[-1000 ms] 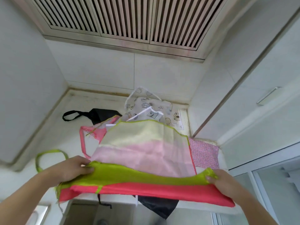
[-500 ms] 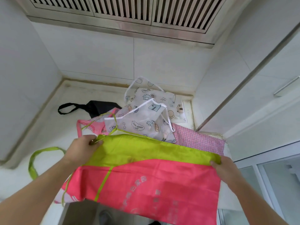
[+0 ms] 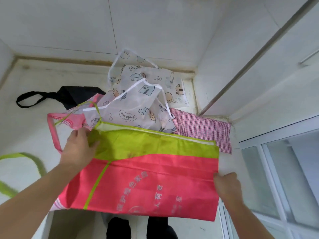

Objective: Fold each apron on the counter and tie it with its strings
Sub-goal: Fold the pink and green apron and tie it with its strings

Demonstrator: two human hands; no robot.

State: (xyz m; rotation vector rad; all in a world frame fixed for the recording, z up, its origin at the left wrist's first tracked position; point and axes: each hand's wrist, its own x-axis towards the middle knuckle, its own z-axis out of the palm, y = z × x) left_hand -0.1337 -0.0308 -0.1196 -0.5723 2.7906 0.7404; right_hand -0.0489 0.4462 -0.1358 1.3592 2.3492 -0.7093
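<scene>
Left hand: lies on the far-left corner of the pink-and-green apron, thumb on the green band, the other fingers spread flat toward the corner. Not curled round the cloth; pressing, not pinching.

Right hand: at the apron's right edge, about midway down the pink part. Fingers curled at the edge; the fingertips are hidden, so I cannot tell whether they pinch the cloth or only rest against it.

Pink-and-green apron: folded, lying flat on the white counter, near part overhanging the counter's near edge. Green band across the far side, pink panel with pale printed characters nearer, one narrow green stripe running near to far left of centre. A thin green string runs from the far-left corner over the pile behind. A wider green strap loops on the counter at far left of frame, blurred.

Behind, touching the folded apron's far edge: a white cartoon-print apron, crumpled, with a second printed white piece farther back against the wall. Under these, a pink checked apron shows at right, its pink strap at left. A black apron with a looped strap lies farther left.

Below the counter edge: dark trouser legs.
</scene>
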